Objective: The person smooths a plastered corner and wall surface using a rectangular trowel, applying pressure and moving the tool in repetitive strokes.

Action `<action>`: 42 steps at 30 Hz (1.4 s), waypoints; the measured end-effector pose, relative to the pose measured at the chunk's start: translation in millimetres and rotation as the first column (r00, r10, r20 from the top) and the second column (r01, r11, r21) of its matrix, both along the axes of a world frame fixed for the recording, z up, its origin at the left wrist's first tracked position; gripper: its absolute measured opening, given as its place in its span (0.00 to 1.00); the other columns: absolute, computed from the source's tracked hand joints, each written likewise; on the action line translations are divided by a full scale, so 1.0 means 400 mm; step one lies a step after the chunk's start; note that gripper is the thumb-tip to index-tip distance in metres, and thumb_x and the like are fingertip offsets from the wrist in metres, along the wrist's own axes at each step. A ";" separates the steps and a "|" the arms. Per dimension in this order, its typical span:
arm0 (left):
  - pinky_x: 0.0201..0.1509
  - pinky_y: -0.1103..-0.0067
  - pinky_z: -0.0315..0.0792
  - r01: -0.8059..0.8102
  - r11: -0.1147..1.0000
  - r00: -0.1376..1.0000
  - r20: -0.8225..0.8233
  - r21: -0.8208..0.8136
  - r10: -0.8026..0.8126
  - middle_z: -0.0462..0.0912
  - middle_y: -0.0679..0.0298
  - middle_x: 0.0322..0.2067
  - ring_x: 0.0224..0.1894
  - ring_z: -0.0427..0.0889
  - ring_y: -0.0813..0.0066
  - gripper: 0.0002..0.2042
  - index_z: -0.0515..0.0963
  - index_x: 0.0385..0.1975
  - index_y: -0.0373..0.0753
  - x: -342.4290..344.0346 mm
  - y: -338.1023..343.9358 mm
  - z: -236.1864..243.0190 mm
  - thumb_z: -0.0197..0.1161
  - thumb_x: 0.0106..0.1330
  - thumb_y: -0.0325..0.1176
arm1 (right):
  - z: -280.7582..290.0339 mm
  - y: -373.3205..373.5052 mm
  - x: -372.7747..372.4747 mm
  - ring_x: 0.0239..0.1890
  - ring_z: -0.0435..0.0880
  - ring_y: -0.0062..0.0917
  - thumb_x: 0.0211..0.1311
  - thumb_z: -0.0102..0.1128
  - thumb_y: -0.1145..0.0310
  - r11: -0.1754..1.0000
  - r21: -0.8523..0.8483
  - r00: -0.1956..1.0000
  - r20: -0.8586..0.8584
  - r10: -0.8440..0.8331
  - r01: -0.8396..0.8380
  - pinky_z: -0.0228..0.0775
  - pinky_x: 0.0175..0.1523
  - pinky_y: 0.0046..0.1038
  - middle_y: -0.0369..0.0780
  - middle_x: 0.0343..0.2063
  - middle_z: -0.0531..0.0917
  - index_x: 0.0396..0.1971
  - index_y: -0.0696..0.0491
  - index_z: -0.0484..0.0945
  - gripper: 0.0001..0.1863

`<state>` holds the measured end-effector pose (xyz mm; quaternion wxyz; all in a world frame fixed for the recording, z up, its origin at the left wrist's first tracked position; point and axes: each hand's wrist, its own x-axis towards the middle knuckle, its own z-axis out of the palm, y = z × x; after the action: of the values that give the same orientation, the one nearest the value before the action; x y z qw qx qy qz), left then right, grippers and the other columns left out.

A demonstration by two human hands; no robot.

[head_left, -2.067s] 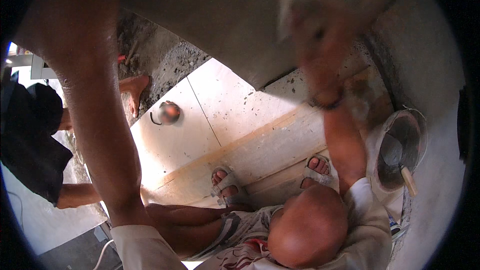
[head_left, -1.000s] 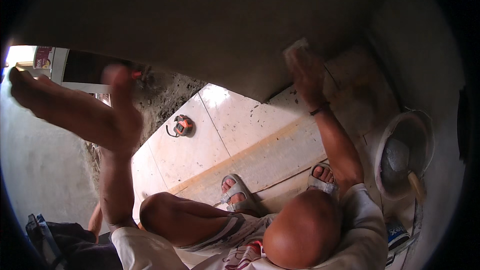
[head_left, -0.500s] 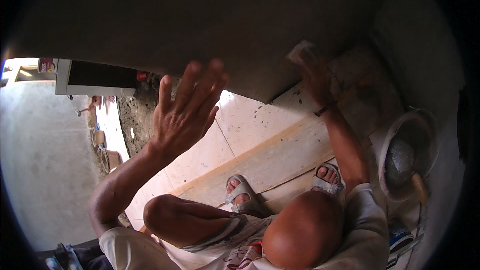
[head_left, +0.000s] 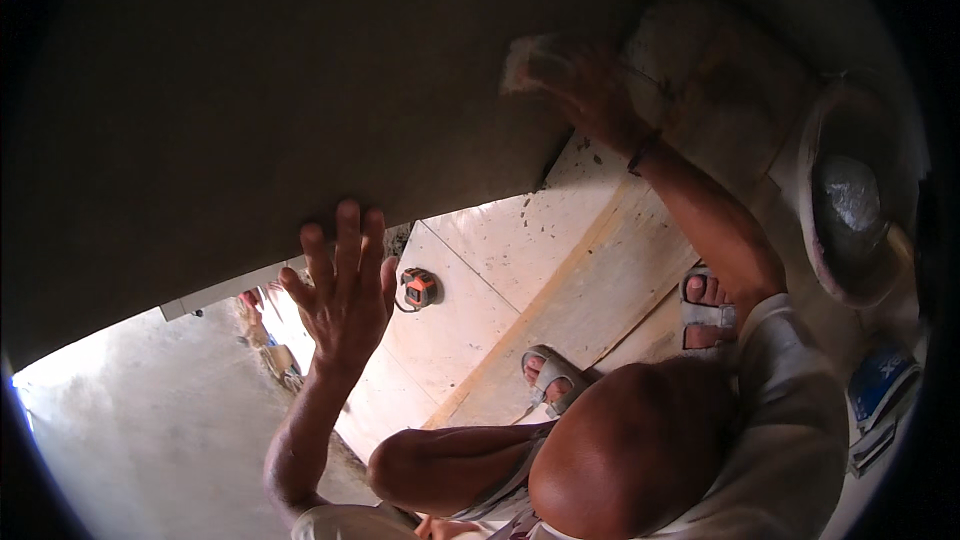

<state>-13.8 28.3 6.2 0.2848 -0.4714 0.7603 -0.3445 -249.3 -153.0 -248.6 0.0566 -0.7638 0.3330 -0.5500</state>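
A broad dark panel [head_left: 280,120] fills the upper view, its lower edge slanting up to the right. My left hand [head_left: 345,310] is open, fingers spread, with the fingertips overlapping the panel near that edge; whether they press on it I cannot tell. Farther right, my right hand [head_left: 590,95] is closed on a pale, flattish piece [head_left: 522,64] in front of the panel. Blur and shadow hide what kind of piece it is. On the tiles right of my left hand lies an orange-and-black tape measure [head_left: 420,288].
Wooden boards [head_left: 560,280] run across the tiled floor by my sandalled feet. At the right stands an oval basin [head_left: 808,210] holding a clear plastic bag [head_left: 850,192]. A blue packet [head_left: 880,380] lies below it. A grey wall [head_left: 170,430] is at the left.
The view has swung, and the panel now reaches lower at the left. My right hand has moved up and left with the pale piece. The tape measure has come into sight.
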 end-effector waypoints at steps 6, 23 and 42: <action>0.65 0.38 0.33 -0.074 0.997 0.997 -0.008 -0.027 0.074 0.45 0.56 0.73 0.74 0.37 0.44 0.40 0.56 0.70 0.50 0.013 0.019 -0.009 0.66 0.59 0.51 | 0.205 -0.009 0.079 0.59 0.70 0.35 0.57 0.62 0.71 0.999 0.012 0.960 0.275 0.044 -0.049 0.60 0.64 0.43 0.37 0.57 0.74 0.58 0.37 0.75 0.26; 0.70 0.45 0.41 -0.082 0.993 0.997 0.011 0.090 0.081 0.48 0.61 0.73 0.74 0.44 0.52 0.40 0.58 0.69 0.47 -0.078 -0.039 0.006 0.67 0.58 0.50 | 0.081 0.112 0.138 0.54 0.74 0.40 0.52 0.61 0.79 0.971 0.008 0.862 0.461 0.210 -0.240 0.67 0.60 0.40 0.40 0.54 0.75 0.62 0.38 0.70 0.35; 0.68 0.48 0.49 -0.030 0.999 0.999 -0.015 -0.019 0.030 0.54 0.64 0.71 0.73 0.52 0.57 0.38 0.65 0.65 0.47 -0.138 -0.131 0.076 0.70 0.52 0.48 | 0.148 0.196 0.206 0.50 0.77 0.39 0.53 0.66 0.77 0.981 0.186 0.925 0.378 -0.026 -0.048 0.71 0.54 0.38 0.43 0.49 0.76 0.61 0.41 0.71 0.33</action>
<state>-68.9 -24.2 36.5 0.2796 -0.4880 0.7520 -0.3438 -167.1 -74.8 -189.3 0.1964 -0.6359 0.3630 -0.6521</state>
